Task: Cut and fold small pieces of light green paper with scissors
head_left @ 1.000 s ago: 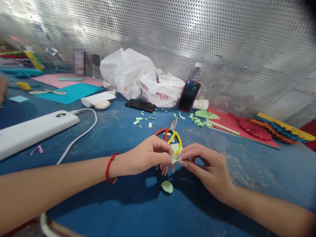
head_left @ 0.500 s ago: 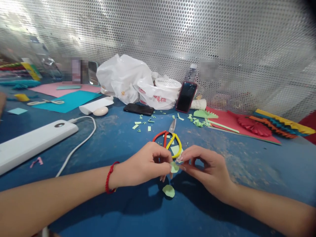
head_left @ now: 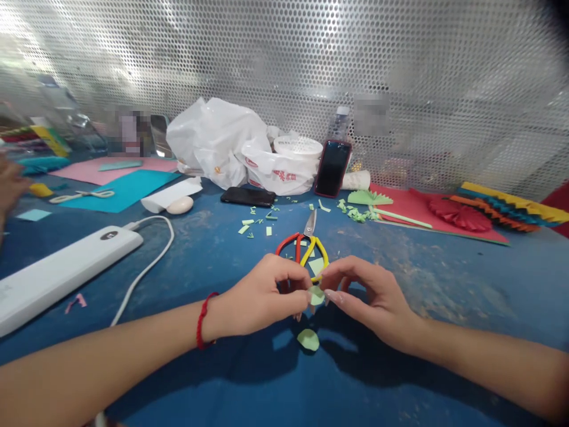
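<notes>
A small rounded piece of light green paper [head_left: 316, 295] is pinched between the thumb and fingers of my left hand [head_left: 275, 290], which wears a red braided bracelet. My right hand [head_left: 373, 299] has its thumb and fingertips closed on the paper's right edge. Below them on the blue table lies a second rounded green paper piece [head_left: 308, 340]. Just beyond my hands rest scissors [head_left: 306, 243] with one red and one yellow handle, blades pointing away. Green paper scraps [head_left: 268, 230] are scattered around them.
A white power bank [head_left: 66, 273] with a cable lies left. Behind are a black phone [head_left: 248, 197], white plastic bags [head_left: 222, 142] and an upright phone [head_left: 333, 168]. Red paper [head_left: 400, 207] with folded fans sits right. Another person's hand [head_left: 11, 184] appears far left.
My right fingers have shifted on the paper piece's edge, and the piece is turned slightly flatter. Another person's hand has come further into view at the far left.
</notes>
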{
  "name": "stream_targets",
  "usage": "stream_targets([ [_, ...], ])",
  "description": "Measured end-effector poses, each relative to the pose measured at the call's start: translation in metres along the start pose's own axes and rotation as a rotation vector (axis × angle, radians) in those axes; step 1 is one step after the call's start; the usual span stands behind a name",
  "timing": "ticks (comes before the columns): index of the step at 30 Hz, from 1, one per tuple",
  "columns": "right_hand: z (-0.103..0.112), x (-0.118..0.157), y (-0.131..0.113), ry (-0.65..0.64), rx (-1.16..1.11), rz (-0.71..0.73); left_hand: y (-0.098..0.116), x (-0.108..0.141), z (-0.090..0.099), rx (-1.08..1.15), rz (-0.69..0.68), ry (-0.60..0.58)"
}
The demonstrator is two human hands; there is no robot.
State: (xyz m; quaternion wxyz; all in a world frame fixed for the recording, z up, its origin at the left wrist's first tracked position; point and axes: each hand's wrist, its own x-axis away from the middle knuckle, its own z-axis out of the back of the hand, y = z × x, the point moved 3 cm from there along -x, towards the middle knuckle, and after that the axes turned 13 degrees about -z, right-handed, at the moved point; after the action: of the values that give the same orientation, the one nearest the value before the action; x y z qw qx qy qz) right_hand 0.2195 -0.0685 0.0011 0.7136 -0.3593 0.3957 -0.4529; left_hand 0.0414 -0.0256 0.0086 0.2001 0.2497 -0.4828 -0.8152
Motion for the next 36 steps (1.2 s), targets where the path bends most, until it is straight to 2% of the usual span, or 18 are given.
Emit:
stream_targets([
  [4, -0.003, -0.004, 0.004, -0.076, 0.030, -0.107, -0.001, 0.000, -0.004, -0.007, 0.012, -0.042],
  [9, -0.005, -0.004, 0.009, -0.163, 0.071, -0.173, -0.004, -0.001, -0.006, -0.022, 0.010, -0.049],
  [17, -0.006, -0.002, 0.008, -0.244, 0.068, -0.157, 0.000, -0.001, -0.006, -0.087, -0.036, -0.074],
  [26, -0.006, -0.003, 0.006, -0.271, 0.066, -0.148, -0.003, -0.001, -0.006, -0.134, -0.077, -0.127],
  [28, -0.006, -0.003, 0.007, -0.270, 0.075, -0.144, -0.002, 0.000, -0.006, -0.176, -0.117, -0.127],
  [31, -0.007, -0.004, 0.006, -0.271, 0.063, -0.150, 0.002, 0.000, -0.007, -0.281, -0.246, -0.111],
  [34, -0.007, -0.004, 0.006, -0.305, -0.015, -0.189, 0.005, 0.002, -0.008, -0.396, -0.374, -0.098],
  [36, -0.007, -0.005, 0.007, -0.327, -0.068, -0.221, 0.006, 0.003, -0.008, -0.429, -0.404, -0.086],
])
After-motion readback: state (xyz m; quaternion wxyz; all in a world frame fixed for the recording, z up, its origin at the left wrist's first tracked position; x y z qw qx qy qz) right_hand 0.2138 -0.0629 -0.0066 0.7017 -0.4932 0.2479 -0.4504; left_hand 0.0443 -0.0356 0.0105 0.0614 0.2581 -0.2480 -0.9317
